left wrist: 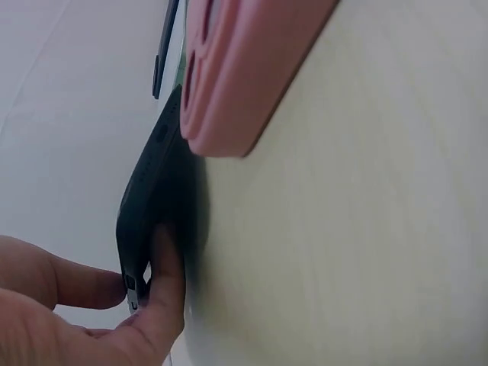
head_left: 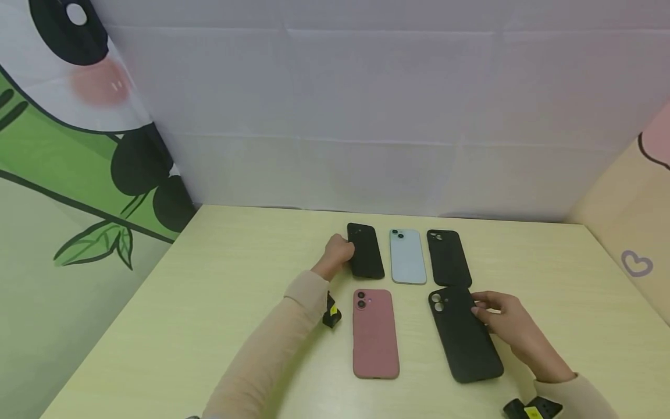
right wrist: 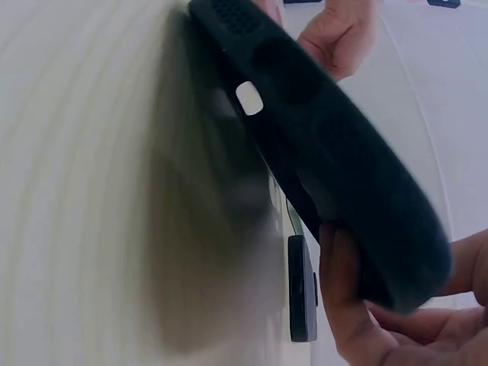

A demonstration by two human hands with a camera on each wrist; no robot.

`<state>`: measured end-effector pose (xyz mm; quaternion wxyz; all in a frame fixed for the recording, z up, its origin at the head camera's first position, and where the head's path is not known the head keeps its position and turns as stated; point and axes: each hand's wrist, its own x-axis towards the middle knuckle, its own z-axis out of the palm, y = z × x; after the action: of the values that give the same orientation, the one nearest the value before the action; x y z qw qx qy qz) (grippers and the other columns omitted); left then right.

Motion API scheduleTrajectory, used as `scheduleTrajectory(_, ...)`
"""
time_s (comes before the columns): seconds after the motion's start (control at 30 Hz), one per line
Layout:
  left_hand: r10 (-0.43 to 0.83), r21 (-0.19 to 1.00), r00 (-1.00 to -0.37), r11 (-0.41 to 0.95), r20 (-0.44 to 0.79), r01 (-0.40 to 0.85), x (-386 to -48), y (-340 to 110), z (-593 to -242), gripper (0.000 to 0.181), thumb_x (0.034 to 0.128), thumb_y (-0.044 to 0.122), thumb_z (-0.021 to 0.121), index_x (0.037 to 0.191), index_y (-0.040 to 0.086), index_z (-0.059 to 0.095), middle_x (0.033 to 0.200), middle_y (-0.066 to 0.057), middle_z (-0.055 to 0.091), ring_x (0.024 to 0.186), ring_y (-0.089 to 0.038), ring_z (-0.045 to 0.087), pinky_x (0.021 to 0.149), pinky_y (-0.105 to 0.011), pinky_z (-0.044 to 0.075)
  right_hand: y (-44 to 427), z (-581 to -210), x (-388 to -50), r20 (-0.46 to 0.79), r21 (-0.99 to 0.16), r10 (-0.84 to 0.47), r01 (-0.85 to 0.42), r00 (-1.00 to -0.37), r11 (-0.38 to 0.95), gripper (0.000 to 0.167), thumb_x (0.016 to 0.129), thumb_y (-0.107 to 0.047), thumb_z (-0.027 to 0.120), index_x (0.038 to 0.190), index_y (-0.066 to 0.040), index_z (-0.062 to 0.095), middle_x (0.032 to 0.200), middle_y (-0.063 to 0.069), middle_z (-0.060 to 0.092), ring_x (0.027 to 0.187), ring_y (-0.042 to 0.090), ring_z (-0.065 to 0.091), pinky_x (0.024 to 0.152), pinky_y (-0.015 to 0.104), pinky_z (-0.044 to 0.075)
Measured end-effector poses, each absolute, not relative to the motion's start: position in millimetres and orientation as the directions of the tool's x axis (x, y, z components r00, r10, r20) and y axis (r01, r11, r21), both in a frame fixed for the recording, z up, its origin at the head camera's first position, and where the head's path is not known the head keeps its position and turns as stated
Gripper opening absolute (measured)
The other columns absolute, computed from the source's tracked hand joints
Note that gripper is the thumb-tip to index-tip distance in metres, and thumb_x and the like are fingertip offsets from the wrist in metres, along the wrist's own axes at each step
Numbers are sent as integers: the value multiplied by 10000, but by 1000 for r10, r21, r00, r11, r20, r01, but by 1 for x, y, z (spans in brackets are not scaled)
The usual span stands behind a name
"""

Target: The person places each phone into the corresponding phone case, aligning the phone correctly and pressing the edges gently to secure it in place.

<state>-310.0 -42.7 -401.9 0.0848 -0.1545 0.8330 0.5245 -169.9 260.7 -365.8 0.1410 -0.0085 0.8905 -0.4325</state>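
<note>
In the head view my left hand [head_left: 337, 250] pinches the left edge of a black phone [head_left: 366, 251] in the back row. The left wrist view shows thumb and fingers on either side of that phone [left wrist: 145, 206], which is tilted up from the table. At the front right, my right hand [head_left: 502, 320] grips the right edge of a black phone case [head_left: 466, 337] with pale camera holes. Seen from the right wrist, this case [right wrist: 335, 145] is lifted at an angle off the table, fingers under it and thumb hidden or partly out of frame.
A light-blue phone [head_left: 408, 256] and another black phone case [head_left: 449, 258] lie in the back row. A pink phone case [head_left: 376, 337] with dark lens circles lies in front. Behind the pale wood table [head_left: 235, 244] hangs a white cloth wall [head_left: 340, 174].
</note>
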Motion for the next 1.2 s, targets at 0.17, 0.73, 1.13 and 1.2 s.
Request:
scheduleTrajectory(0.17, -144, 898, -947, 305, -287, -319, -341, -52, -453, 55, 827, 8, 399, 774, 21, 404, 838, -117, 442, 700, -233, 511, 602, -305, 488, 263, -366, -170, -268, -809, -148, 139, -952, 572, 409, 928, -44, 477, 1281, 143, 392, 1059, 194, 517, 835, 138, 544, 681, 281, 521)
scheduleTrajectory(0.73, -63, 924, -931, 114, -360, -365, -286, -49, -379, 381, 929, 35, 388, 1250, -167, 416, 1240, -287, 473, 1045, -297, 570, 818, -323, 510, 260, -360, -172, -238, -894, -104, 176, -966, 413, 427, 943, -52, 451, 1318, 125, 349, 963, 48, 545, 772, 33, 582, 712, 245, 527)
scheduleTrajectory(1.13, -40, 928, -942, 160, -333, -335, -267, -45, -364, 372, 959, 70, 406, 1281, -115, 424, 1209, -252, 513, 1052, -305, 577, 863, -397, 498, 249, -352, -171, -198, -934, -67, 167, -978, 316, 460, 951, -89, 460, 1351, 92, 321, 948, -82, 543, 796, -5, 574, 719, 203, 509)
scheduleTrajectory(1.2, -33, 931, -945, 164, -325, -325, -262, -44, -361, 366, 959, 74, 408, 1273, -111, 435, 1176, -244, 535, 1010, -296, 595, 844, -393, 508, 247, -350, -171, -191, -936, -60, 164, -980, 310, 463, 951, -91, 461, 1355, 86, 320, 958, -89, 537, 803, -10, 566, 720, 199, 505)
